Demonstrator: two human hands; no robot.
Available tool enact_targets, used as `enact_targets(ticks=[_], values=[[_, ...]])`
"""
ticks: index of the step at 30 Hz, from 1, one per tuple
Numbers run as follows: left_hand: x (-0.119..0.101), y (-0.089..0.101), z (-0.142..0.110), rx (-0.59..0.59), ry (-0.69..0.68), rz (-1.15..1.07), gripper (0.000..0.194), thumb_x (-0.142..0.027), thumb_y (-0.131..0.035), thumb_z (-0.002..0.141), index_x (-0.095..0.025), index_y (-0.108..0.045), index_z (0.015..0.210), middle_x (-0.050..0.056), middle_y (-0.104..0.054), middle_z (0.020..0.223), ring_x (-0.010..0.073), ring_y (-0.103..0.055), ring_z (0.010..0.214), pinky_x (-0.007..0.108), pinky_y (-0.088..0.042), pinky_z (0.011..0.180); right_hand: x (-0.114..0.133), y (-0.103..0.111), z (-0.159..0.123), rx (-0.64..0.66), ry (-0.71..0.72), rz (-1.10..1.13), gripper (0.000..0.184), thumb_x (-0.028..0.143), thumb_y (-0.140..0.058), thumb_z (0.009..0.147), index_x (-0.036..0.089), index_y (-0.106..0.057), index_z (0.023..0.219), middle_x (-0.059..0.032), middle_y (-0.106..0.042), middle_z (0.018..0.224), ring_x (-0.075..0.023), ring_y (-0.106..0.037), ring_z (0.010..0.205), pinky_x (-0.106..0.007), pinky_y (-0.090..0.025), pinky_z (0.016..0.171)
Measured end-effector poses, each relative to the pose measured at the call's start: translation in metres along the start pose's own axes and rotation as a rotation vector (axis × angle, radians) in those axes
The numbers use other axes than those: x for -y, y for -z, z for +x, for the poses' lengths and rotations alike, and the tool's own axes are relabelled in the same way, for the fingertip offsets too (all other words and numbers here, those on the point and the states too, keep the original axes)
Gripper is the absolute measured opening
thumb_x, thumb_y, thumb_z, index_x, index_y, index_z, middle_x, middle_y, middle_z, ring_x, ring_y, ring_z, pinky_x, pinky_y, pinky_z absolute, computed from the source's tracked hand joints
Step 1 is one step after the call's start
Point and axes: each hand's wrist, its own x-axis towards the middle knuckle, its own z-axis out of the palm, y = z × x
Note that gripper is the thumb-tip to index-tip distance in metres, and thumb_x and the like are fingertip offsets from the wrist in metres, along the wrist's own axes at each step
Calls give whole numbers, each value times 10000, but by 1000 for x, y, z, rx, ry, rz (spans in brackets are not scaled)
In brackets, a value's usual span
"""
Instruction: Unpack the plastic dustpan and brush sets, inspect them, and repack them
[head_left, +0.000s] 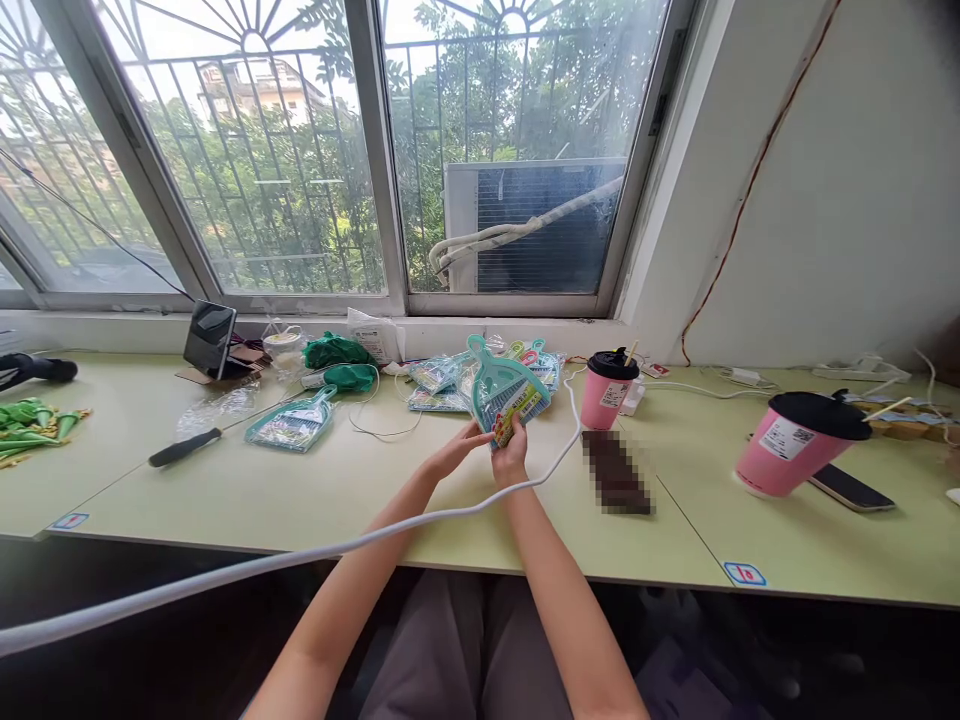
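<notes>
My right hand (511, 448) is closed around the lower end of a small turquoise dustpan (499, 385) in a clear plastic bag with a yellow label. A small brush with grey-blue bristles (517, 400) lies inside the pan. The dustpan is held up over the table, its handle pointing up and away from me. My left hand (459, 450) reaches in from the left with fingers stretched out, the fingertips touching the bag's lower left edge. Behind the dustpan lie several more bagged dustpan sets (439, 385). Another bagged turquoise dustpan (292, 422) lies to the left.
A white cable (420, 518) crosses in front of my forearms. Pink cups (604, 400) with black lids stand on the right, near a phone (855, 488). Leftward are a black-handled screwdriver (184, 447), a propped tablet (210, 338), and green cone-shaped pieces (34, 425).
</notes>
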Motion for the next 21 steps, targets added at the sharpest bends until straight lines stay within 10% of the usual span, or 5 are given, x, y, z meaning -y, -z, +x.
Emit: enact_targets(ticks=[10,21], values=[[8,-5,14,-281,-119,-38,795,-276,-833,619,-195,-469,1321,113,-627,1231,302,-555,1188,460,-403,1049,-8,2,0,-84,-9,-69,309,371,-419,887,206,-584,1090,-8,-709,937,-137,-674,799,-240,-547,663],[9,-4,12,-595,-242,51,573,-350,-738,744,-204,-508,1248,85,-620,1196,265,-550,1189,403,-411,1025,-14,6,6,0,57,-171,219,202,-600,711,208,-563,927,-34,-707,968,-183,-671,891,-304,-574,746]])
